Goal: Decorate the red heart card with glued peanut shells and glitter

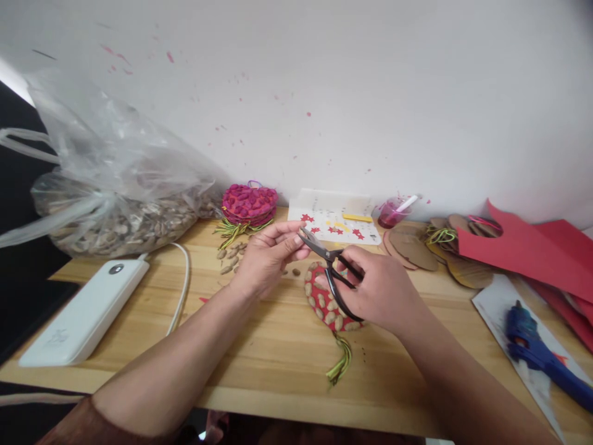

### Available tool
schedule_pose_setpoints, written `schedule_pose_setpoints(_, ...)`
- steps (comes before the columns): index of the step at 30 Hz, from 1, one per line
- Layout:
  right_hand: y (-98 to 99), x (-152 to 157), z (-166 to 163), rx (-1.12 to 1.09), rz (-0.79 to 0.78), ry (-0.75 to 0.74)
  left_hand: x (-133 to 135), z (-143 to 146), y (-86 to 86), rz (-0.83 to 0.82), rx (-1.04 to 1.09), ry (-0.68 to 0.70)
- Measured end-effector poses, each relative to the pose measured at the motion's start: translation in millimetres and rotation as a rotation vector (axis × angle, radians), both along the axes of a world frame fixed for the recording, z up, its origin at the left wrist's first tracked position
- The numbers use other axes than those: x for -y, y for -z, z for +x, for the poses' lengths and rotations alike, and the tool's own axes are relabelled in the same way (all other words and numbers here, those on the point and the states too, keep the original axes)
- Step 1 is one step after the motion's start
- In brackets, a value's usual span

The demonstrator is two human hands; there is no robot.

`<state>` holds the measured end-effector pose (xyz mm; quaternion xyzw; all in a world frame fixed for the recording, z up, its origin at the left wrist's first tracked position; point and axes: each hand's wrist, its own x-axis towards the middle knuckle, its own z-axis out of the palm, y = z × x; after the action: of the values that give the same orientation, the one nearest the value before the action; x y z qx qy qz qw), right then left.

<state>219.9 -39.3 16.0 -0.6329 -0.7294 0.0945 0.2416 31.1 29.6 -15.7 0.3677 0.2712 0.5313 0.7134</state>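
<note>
Black scissors [330,255] here, with the right hand [377,284] curled tight round the handles and the blades pointing at the left hand [269,250]. Thumb and fingertips there meet by the blade tips, but I honestly can't tell if they're pinching anything. The red disc [319,303] dotted with tan shells [330,317] sits just under the scissors grip, partly hidden by it, its tassel [343,361] trailing nearer the wearer. Loose shells [226,269] lie left of the left hand.

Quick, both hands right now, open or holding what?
Left hand: pinched closed; what it holds is too small to tell.
Right hand: closed, holding the black-handled scissors.
</note>
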Motion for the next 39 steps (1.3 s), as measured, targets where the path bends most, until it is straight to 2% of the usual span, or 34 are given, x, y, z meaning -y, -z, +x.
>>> schedule_pose_setpoints(5,0.8,0.6,1.0,0.068,0.025,0.022,-1.3,0.7,0.3,-0.062,0.003,-0.028)
schedule_pose_setpoints(11,1.0,1.9,0.4,0.116,0.038,0.05,-1.2,2.0,0.5,-0.058,0.029,-0.056)
schedule_pose_setpoints(20,-3.8,3.0,-1.0,0.102,-0.028,0.078,0.7,3.2,2.0,-0.061,0.013,-0.069)
schedule_pose_setpoints(39,-6.0,0.9,0.6,-0.004,-0.128,0.042,2.0,4.1,1.9,-0.054,0.015,-0.068)
